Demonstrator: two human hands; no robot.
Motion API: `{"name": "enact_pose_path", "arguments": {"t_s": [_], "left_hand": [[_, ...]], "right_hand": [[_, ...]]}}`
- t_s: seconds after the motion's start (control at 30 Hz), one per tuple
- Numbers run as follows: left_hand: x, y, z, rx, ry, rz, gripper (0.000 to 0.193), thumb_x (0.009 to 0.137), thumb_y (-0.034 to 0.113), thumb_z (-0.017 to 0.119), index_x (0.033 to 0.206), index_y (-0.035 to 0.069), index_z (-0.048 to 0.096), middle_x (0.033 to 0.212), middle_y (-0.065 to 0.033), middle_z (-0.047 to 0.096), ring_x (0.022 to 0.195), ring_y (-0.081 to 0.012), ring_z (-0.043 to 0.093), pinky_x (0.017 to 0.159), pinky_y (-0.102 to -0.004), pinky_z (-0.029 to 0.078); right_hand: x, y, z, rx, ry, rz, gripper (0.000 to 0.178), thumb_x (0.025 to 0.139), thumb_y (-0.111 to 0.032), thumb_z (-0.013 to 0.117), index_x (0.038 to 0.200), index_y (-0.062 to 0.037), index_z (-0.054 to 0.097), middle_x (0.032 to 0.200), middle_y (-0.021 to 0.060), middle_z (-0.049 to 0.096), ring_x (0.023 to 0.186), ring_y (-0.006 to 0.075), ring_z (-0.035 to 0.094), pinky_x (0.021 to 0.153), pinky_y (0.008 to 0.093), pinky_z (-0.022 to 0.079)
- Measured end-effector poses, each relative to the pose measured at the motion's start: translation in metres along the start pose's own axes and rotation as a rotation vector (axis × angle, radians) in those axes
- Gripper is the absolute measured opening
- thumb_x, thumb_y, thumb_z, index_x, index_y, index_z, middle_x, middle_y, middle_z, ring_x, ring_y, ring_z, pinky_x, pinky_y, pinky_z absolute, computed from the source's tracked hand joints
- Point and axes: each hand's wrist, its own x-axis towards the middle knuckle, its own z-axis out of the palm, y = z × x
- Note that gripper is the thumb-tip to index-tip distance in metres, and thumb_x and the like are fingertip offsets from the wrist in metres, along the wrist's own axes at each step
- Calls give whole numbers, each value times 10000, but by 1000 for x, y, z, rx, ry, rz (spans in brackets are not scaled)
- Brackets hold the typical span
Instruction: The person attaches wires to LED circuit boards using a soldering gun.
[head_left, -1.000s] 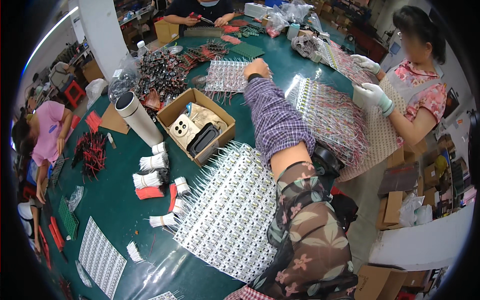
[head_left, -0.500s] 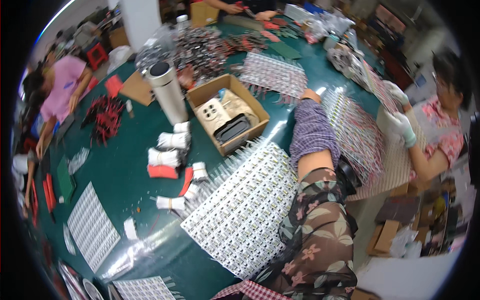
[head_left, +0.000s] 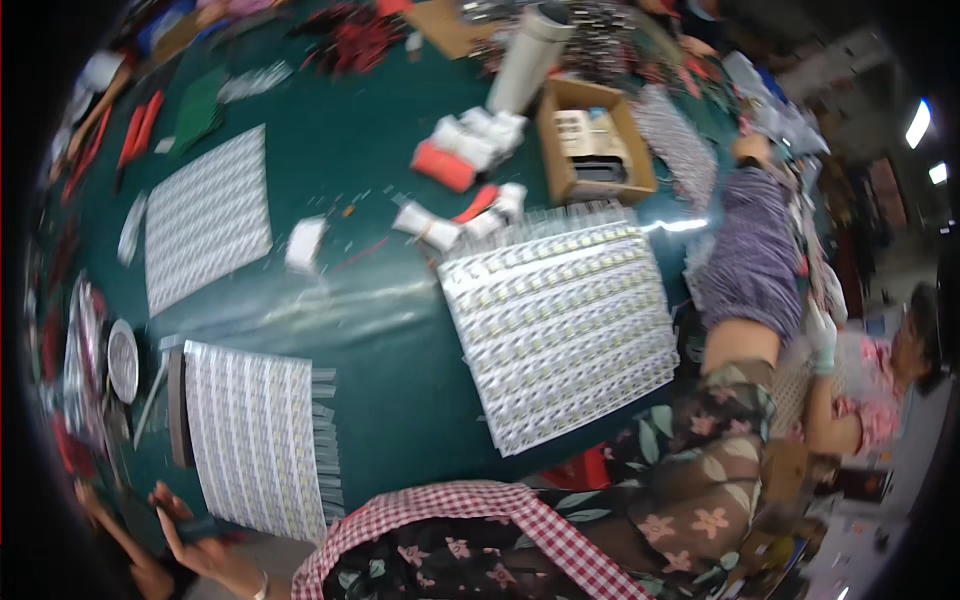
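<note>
My right arm, in a purple checked sleeve cover, stretches to the far right. My right hand (head_left: 752, 150) is small and blurred there, beside the far end of a wired sheet (head_left: 682, 150); its fingers are indistinct. At the lower left rim, my left hand (head_left: 190, 540) has fingers spread, with nothing visible in it, beside a sheet of small white boards (head_left: 250, 440) with clear strips along one edge. Another person's hand is close to it. Between my arms lies a larger sheet of white boards (head_left: 560, 330), its far edge fringed with pale wires.
Beyond the large sheet stand a cardboard box (head_left: 645, 188) and a tall flask (head_left: 525, 60). White wire bundles (head_left: 470, 140) lie beside them. Another sheet (head_left: 210, 220) rests at the left, near red-handled tools (head_left: 140, 130). On the right, a gloved co-worker (head_left: 822, 335) works close to my arm.
My view has swung left, bringing the lower-left sheet and my left hand into sight. The table's things appear shifted. My right arm stays outstretched.
</note>
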Motion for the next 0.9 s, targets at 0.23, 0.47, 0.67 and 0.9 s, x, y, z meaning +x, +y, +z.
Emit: {"name": "enact_pose_path", "arguments": {"t_s": [0.23, 0.47, 0.67, 0.9], "left_hand": [[-67, 46, 22, 14, -162, 153, 326, 984, -17, 491, 1297, -107, 470, 1321, -214, 541, 1343, -311, 466, 941, -361, 550], [-91, 22, -5, 84, -145, 188, 378, 934, -19, 551, 1305, -47, 484, 1254, -190, 571, 1240, -295, 531, 822, -325, 563], [-94, -1, -18, 78, -90, 175, 440, 892, -40, 573, 1325, -29, 495, 1209, -163, 598, 1182, -325, 569, 768, -345, 596], [-97, -14, -32, 84, -57, 195, 479, 862, -44, 594, 1329, -24, 494, 1188, -168, 609, 1128, -329, 597, 735, -337, 608]], "right_hand": [[-238, -110, -346, 1861, -613, -299, 271, 897, -20, 610, 1152, 11, 697, 991, 15, 677, 760, 38, 531, 657, 180, 403], [-500, -129, -498, 1935, -625, -720, 180, 859, 71, 655, 1035, 48, 691, 979, 90, 693, 863, 143, 651, 741, 253, 499], [-584, -223, -486, 1679, -204, -608, 80, 871, 10, 677, 942, -6, 711, 838, 116, 670, 715, 231, 653, 638, 302, 504], [-602, -274, -432, 1502, -326, -530, 63, 831, -52, 719, 890, -43, 737, 765, 102, 640, 657, 241, 625, 612, 351, 488]]}}
